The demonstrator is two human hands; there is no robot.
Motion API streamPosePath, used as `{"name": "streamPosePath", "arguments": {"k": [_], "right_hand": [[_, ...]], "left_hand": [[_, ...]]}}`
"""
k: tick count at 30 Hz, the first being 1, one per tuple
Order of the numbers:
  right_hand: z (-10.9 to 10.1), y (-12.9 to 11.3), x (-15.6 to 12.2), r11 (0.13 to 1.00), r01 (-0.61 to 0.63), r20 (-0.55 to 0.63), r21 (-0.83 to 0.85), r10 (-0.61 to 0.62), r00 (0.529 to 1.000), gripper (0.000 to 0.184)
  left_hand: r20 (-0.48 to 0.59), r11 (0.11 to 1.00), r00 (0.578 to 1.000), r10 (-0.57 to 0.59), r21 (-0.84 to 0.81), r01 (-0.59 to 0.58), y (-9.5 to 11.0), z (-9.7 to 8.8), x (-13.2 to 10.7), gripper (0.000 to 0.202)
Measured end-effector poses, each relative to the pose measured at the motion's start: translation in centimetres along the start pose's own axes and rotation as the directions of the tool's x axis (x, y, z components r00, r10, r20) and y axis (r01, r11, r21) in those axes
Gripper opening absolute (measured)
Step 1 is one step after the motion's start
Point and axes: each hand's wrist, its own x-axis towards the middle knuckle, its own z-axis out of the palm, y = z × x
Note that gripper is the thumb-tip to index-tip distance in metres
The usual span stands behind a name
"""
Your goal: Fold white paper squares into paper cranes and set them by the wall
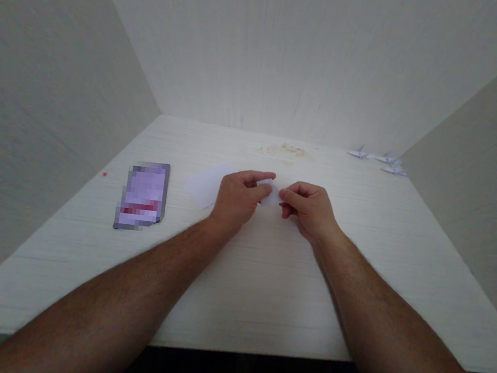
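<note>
1. Pale walls (264, 50) enclose the tabletop (253, 307) on three sides
2. Pixelated rectangle (143, 192), flat at left
3. White sheet (203, 186), partly hidden behind the left hand (239, 197)
4. Small paper (271, 199), mid-tabletop, pinched by this and the right hand (311, 208)
5. Three folded white shapes (394, 169), back right
6. Red speck (104, 174), left edge

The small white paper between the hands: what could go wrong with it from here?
Perhaps two things. The left hand and right hand pinch the small white paper from opposite sides, so an uneven pull might tear or crease it. Also, the larger white sheet lies loose right beside the left hand, which could nudge or crumple it.
</note>
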Motion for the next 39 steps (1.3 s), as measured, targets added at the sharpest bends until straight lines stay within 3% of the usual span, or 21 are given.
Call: {"name": "streamPosePath", "arguments": {"k": [19, 28, 39], "right_hand": [[-0.1, -0.3, 0.0, 0.99, 0.005, -0.01, -0.14, -0.007, 1.0, 0.022], [-0.2, -0.8, -0.1, 0.95, 0.025, 0.01, -0.312, -0.023, 1.0, 0.017], [-0.6, 0.0, 0.4, 0.985, -0.006, -0.071, -0.171, -0.007, 0.997, 0.017]], "left_hand": [[0.003, 1.0, 1.0, -0.008, 0.017, 0.008, -0.1, 0.0, 0.1, 0.031], [-0.059, 0.997, 0.998, 0.02, 0.079, -0.015, -0.5, -0.4, 0.7, 0.031], [-0.131, 0.995, 0.991, 0.039, 0.092, -0.027, -0.6, -0.5, 1.0, 0.032]]}}
